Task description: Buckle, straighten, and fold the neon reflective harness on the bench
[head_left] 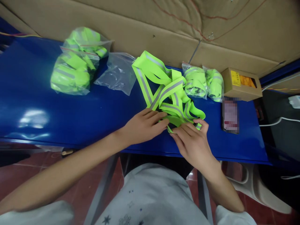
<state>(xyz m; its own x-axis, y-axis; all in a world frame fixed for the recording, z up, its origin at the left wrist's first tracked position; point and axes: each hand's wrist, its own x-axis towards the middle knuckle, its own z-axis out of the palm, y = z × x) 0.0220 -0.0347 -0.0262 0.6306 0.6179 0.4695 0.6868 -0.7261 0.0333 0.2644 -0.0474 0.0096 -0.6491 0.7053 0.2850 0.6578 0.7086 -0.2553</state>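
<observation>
A loose, tangled neon-yellow reflective strap with a grey stripe lies on the blue table in front of me. My left hand is closed on its near part, thumb and fingers pinching the band. Just to the right, my right hand also grips the strap, with the index finger bent over a fold. A short stretch of band runs between both hands. Part of what the fingers hold is hidden beneath them. Behind the left hand lies a clear plastic bag, flat and seemingly without contents.
Bagged neon straps are piled at the left; smaller bagged straps stand at the back right. Beside them are a cardboard box with orange contents and a phone. Brown board walls the back of the blue table.
</observation>
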